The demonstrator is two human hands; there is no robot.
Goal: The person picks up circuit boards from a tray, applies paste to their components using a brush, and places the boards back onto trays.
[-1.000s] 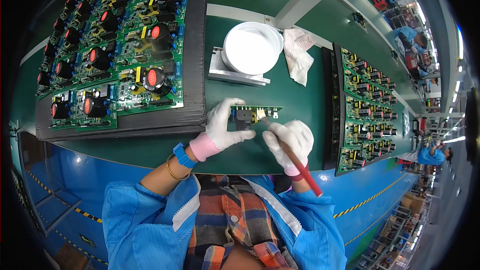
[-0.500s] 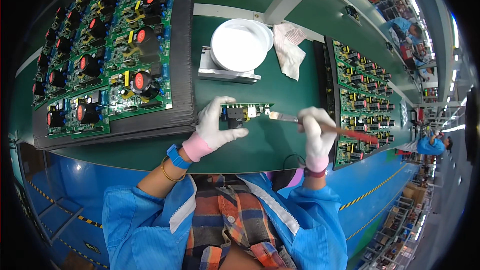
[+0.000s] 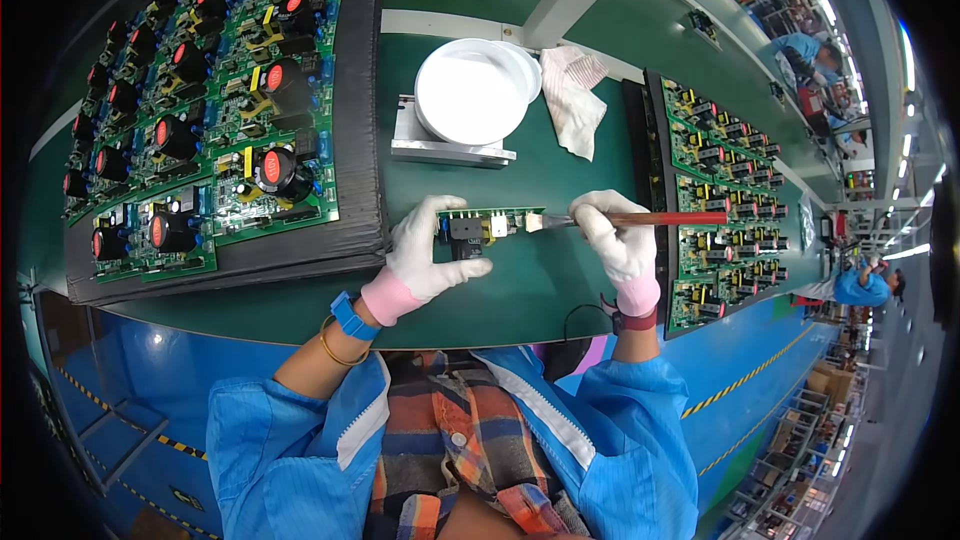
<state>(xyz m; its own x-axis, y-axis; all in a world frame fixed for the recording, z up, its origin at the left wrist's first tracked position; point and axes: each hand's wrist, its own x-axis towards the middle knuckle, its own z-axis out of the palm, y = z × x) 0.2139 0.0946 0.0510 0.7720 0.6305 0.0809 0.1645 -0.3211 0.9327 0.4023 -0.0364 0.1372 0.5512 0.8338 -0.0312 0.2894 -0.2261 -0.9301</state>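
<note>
Brush (image 3: 640, 219) clenched in right hand (image 3: 618, 238) lies level, bristles touching right end of small circuit board (image 3: 487, 225), which left hand (image 3: 428, 252) fingers grip lengthwise.

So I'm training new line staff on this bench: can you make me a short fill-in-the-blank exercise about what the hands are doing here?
1. The left hand holds a small green ____ down on the table.
2. The right hand holds a brush with a ____ handle.
3. The brush tip meets the small board at its ____ end.
4. Behind the hands stands a round white ____ on a metal block.

Missing words: circuit board; red; right; bowl
</note>
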